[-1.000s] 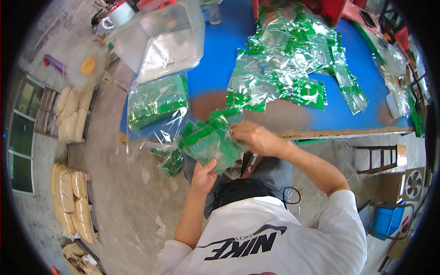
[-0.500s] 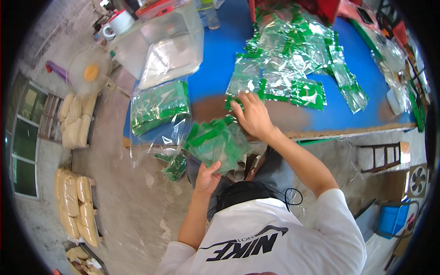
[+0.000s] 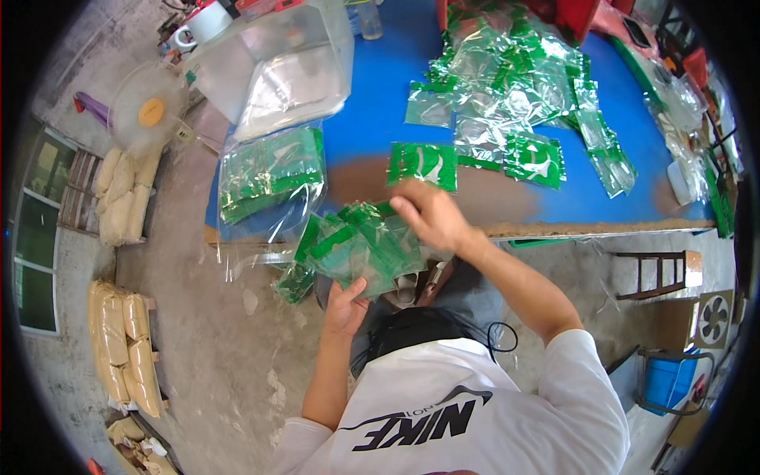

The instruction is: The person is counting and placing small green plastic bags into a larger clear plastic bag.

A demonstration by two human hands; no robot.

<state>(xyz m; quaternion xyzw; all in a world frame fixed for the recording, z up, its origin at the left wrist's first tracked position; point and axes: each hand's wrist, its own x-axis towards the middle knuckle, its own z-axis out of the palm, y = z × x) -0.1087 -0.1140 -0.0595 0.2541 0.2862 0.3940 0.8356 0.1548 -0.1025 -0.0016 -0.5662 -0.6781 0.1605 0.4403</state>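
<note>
My left hand [image 3: 346,307] grips a fanned bunch of flat clear-and-green plastic packets [image 3: 356,247], thumb on top, in front of the table edge. My right hand [image 3: 434,215] is closed at the near edge of a single green packet [image 3: 427,164] on the table, its fingertips over that edge and its thumb bent below. Beyond it spreads a loose heap of similar packets [image 3: 514,67]. To the left, a clear bag holding stacked green packets [image 3: 269,176] overhangs the table edge.
On the blue table [image 3: 368,103] stands a translucent plastic bin [image 3: 317,55], with a white mug [image 3: 203,24] near it. A red container [image 3: 566,20] sits behind the heap. More plastic packaging [image 3: 673,119] lines the right side. A fan [image 3: 149,112] stands at left.
My right hand has drawn one packet out from the others toward the near table edge. The bunch in my left hand has shifted slightly left.
</note>
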